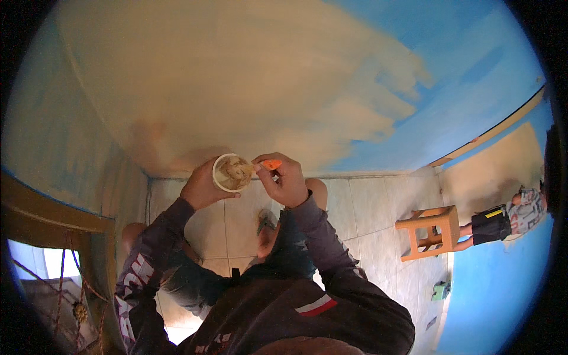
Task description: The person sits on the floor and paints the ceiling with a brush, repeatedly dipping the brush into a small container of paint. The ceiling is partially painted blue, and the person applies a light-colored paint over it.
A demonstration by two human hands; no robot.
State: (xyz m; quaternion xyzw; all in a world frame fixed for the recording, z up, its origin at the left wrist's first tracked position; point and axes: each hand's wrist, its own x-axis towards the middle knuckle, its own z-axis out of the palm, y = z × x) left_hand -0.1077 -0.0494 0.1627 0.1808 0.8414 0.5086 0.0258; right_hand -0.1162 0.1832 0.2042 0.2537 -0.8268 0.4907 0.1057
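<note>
My left hand (198,188) is wrapped round a small white tub (215,180), tilted so its inside shows. Beige paint (235,173) lies in it and streaks its inner wall. In my right hand (287,181) is a paintbrush (271,164) with an orange handle, pinched between thumb and fingers. Its pale bristle end is at the tub's right rim; whether it touches the paint I cannot tell. Both hands are above my bent knees, close to the wall (248,77), which is coated beige over much of its surface, with ragged brush edges against the blue.
Tiled floor (378,207) lies under me. To the right, a person (491,225) stands on a tan plastic stool (452,229) near another partly beige, blue wall. A small green object (440,290) is on the floor there. At lower left, ropes (61,290) hang across a brown-framed opening.
</note>
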